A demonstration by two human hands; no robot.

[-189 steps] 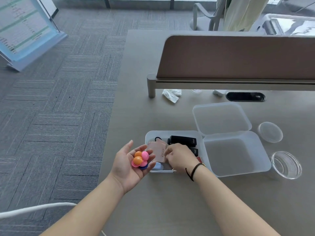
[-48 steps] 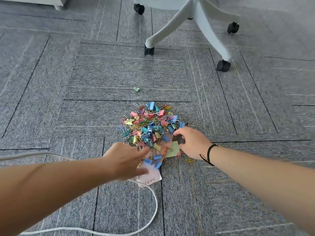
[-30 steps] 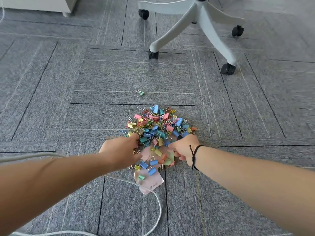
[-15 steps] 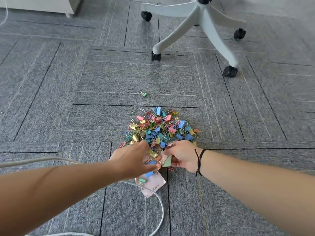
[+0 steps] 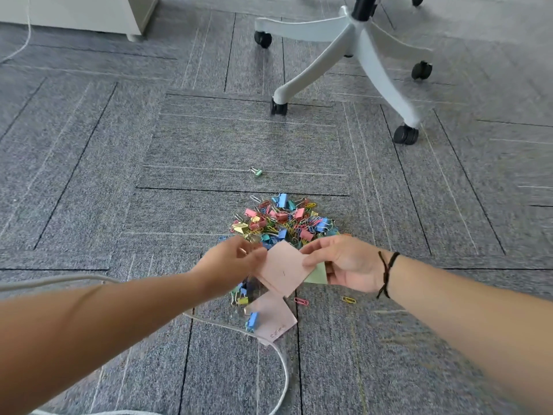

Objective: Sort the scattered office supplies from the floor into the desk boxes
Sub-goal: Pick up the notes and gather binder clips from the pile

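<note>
Both hands meet just above the near edge of a heap of coloured binder clips and paper clips (image 5: 281,223) on the grey carpet floor (image 5: 89,175). The right hand (image 5: 348,263) has its grip closed on a small stack of sticky notes: a pink note (image 5: 284,269) on top, pinched at its right corner between thumb and fingers, with a green note (image 5: 317,275) peeking out beneath it against the palm. The left hand (image 5: 233,262) grips the opposite, left corner of the same pink note with its fingertips, so the paper hangs between the two hands, lifted off the heap.

Just nearer than the heap, below the held notes, another pink note (image 5: 273,320) lies flat on the floor with faint writing on it and a blue binder clip (image 5: 252,320) at its left edge. A white cable (image 5: 281,372) runs under this note and loops away towards the viewer. A pink paper clip (image 5: 301,301) and a yellow paper clip (image 5: 349,300) lie loose on the near right of the heap. Beyond the heap, a single green binder clip (image 5: 256,171) sits alone. Further still stands the white base of an office chair (image 5: 353,46) on black castors. A black cord (image 5: 387,272) circles the right wrist
</note>
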